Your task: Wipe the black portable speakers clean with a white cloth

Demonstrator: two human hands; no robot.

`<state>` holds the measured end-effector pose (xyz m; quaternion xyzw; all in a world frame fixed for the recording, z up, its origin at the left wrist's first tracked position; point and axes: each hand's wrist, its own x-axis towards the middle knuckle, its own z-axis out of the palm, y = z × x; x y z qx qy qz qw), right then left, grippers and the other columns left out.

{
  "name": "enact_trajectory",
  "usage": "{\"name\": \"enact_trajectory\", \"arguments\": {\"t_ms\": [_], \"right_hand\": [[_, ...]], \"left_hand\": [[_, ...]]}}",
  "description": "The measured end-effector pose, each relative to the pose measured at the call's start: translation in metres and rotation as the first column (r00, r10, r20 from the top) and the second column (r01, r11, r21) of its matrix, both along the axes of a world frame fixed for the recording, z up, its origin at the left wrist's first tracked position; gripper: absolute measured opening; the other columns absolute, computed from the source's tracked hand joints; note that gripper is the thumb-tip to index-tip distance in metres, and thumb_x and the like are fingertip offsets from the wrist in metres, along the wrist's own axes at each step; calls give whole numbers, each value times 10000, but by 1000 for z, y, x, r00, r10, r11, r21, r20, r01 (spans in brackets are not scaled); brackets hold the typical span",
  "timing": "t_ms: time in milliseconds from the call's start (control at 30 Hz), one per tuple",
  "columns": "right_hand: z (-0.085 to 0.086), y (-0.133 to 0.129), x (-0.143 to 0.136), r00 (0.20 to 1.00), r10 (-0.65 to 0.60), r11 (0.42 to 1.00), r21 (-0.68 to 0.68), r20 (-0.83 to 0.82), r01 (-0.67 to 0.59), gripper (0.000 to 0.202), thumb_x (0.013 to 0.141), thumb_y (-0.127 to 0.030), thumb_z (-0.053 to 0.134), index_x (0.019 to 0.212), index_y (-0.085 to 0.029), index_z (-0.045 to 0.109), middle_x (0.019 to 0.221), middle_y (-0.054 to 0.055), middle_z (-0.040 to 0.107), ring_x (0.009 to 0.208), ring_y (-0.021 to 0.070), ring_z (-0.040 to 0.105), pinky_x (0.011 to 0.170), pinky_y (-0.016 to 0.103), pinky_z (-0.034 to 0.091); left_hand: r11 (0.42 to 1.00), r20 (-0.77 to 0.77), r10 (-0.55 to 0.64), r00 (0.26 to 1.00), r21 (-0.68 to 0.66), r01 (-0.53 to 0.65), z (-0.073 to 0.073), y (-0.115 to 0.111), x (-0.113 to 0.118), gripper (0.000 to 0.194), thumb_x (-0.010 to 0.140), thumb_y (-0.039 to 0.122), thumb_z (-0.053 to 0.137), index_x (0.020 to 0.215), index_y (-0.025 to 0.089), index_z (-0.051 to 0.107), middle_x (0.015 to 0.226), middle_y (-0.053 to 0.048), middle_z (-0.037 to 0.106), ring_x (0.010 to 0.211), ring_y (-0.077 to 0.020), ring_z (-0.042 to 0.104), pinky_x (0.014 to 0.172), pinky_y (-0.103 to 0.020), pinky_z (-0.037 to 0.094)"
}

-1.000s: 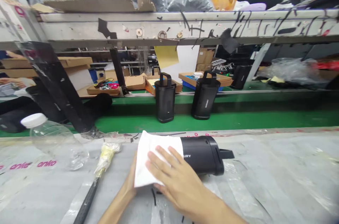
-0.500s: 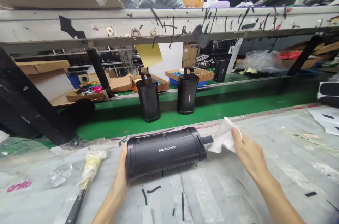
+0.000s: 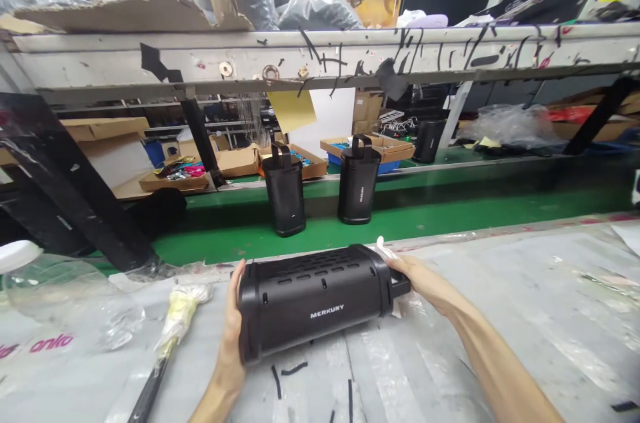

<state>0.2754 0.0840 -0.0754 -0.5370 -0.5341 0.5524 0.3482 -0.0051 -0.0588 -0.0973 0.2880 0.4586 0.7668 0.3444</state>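
Observation:
A black MERKURY speaker (image 3: 320,303) lies on its side over the plastic-covered table, its grille slots now showing along the top. My left hand (image 3: 233,330) grips its left end, with the fingers partly hidden behind it. At the right end, by the strap handle, my right hand (image 3: 417,280) holds a white cloth (image 3: 384,250). Most of the cloth is hidden behind the hand and the speaker.
Two black speakers (image 3: 285,196) (image 3: 359,186) stand upright on the green surface (image 3: 240,226) beyond the table. A brush with a wrapped head (image 3: 175,323) and a clear plastic jar (image 3: 65,290) lie at the left. Black strips (image 3: 295,368) are scattered in front.
My right hand has moved left with the cloth, from beside the handle to the speaker's right end. The speaker has rolled toward me, showing more of its slotted side. The view has shifted slightly.

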Motion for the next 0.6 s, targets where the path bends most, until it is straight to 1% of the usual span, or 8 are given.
{"name": "enact_trajectory", "arguments": {"t_ms": [67,133,200,267,333,400,500,600], "right_hand": [[-1,1,-8,993,-18,999,31,-114,21,319,621,-483,684,724,-182,702,711,45,700,660,229,620,572,307,462],[-1,0,-16,973,-60,994,74,-225,79,413,622,-543,691,813,-177,711,729,48,701,659,228,623,566,309,472],[-1,-3,-22,941,-105,980,126,-321,153,490,642,-590,684,921,-188,707,803,49,713,727,237,639,604,312,493],[0,-7,-26,912,-131,963,168,-389,210,520,661,-616,678,983,-208,693,854,45,716,797,250,648,648,321,512],[0,-10,-28,894,-130,953,196,-428,232,518,658,-612,703,995,-219,688,888,43,717,869,267,648,701,334,526],[-2,-11,-29,883,-113,949,213,-455,231,515,648,-595,731,999,-220,689,950,46,716,958,281,636,779,348,528],[-6,-12,-33,871,-88,950,222,-482,219,524,652,-572,747,1034,-218,685,1038,48,707,1053,294,608,874,378,509],[-8,-14,-38,863,-80,953,217,-499,213,509,679,-542,743,1071,-224,676,1041,42,709,1085,295,599,909,397,497]], "left_hand": [[996,-45,32,998,88,-28,2,-2,0,866,674,696,611,1418,302,410,1472,14,455,1430,-302,247,1189,-362,168],[997,13,43,999,66,-44,3,-2,0,849,696,699,587,1433,334,375,1489,27,430,1426,-299,258,1185,-376,182],[998,151,25,988,-53,-17,4,0,-1,803,727,678,573,1421,314,397,1424,-5,515,1391,-297,338,1168,-404,234],[985,289,-6,957,-161,55,3,3,-3,745,745,628,587,1372,241,474,1260,-52,653,1330,-299,437,1130,-426,314],[978,348,-20,937,-189,91,2,5,-6,670,740,576,618,1282,185,566,1106,-67,728,1280,-294,498,1085,-410,385],[981,349,-11,937,-176,77,1,5,-11,553,741,530,636,1166,177,648,1017,-56,755,1245,-281,535,1046,-377,432],[987,337,-2,941,-151,56,3,4,-17,384,771,475,627,1044,216,703,957,-21,769,1223,-259,558,1030,-348,449],[994,306,11,952,-111,24,4,4,-22,356,806,449,591,1094,261,679,993,8,764,1250,-237,536,1046,-341,435]]}}
